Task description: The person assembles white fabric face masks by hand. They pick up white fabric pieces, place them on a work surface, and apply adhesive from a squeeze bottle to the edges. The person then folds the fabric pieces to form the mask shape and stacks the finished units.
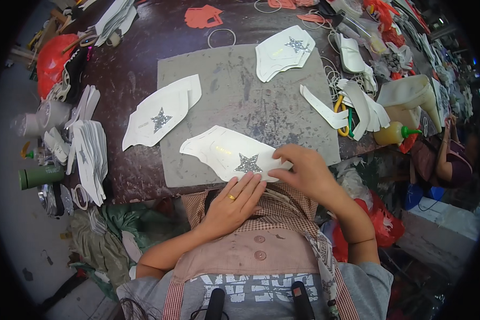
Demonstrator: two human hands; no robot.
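Observation:
A white shoe-upper piece (210,149) with a glittery silver star lies at the front of the grey board (240,101). The fingers of my left hand (232,205), one wearing a gold ring, lie flat over its lower edge, just under the star. At the piece's right end is my right hand (308,173), its thumb and forefinger apart and touching the white material. Two similar piles of white star pieces rest farther off, one pile (160,114) overlapping the board's left edge and another pile (282,53) at its far right corner.
White strips (325,109) and yellow-handled scissors (340,114) are on the right, beside a yellow bottle with a green tip (392,133). Stacked white pieces (90,157) and a green cup (41,177) stand left. Orange scraps (202,17) lie at the back. Another person (450,160) is at far right.

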